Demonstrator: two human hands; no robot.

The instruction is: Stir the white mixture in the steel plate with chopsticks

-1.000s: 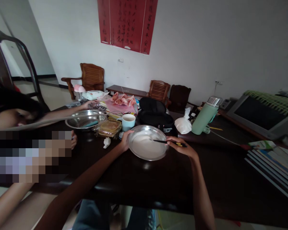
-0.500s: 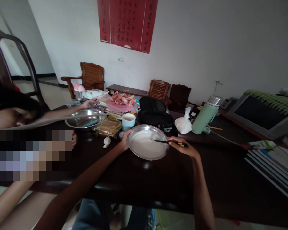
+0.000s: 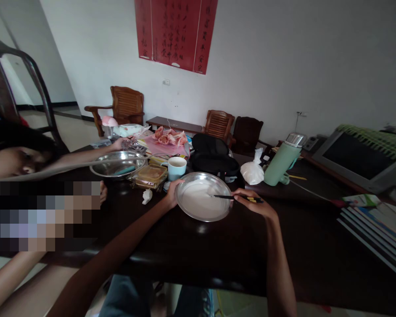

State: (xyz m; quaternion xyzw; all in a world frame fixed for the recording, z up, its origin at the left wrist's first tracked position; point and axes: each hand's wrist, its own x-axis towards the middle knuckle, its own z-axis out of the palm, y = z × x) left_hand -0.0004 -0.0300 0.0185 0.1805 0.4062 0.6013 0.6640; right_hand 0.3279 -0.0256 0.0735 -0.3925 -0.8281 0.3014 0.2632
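A round metal basin (image 3: 203,219) stands on the dark table, with a smooth white substance (image 3: 198,198) in it; whether it is liquid or powder I cannot tell. My left hand (image 3: 174,193) grips the basin's left rim, thumb over the edge. My right hand (image 3: 251,202) is closed around black chopsticks (image 3: 222,197) with gold-marked ends. Their tips reach into the white substance from the right side. Behind my left hand stands a light blue mug (image 3: 177,167). A tied bag of white contents (image 3: 252,171) sits beyond my right hand.
Left, a person's arm (image 3: 86,152) reaches past a second metal basin (image 3: 99,169) holding a bluish thing. Near the mug lie a packaged container (image 3: 150,176) and crumpled tissue (image 3: 147,196). A black case (image 3: 213,160), green flask (image 3: 282,163) and stacked books (image 3: 372,237) are also here.
My right hand and the chopsticks have shifted slightly to the right. My left hand and the basin stay in place.
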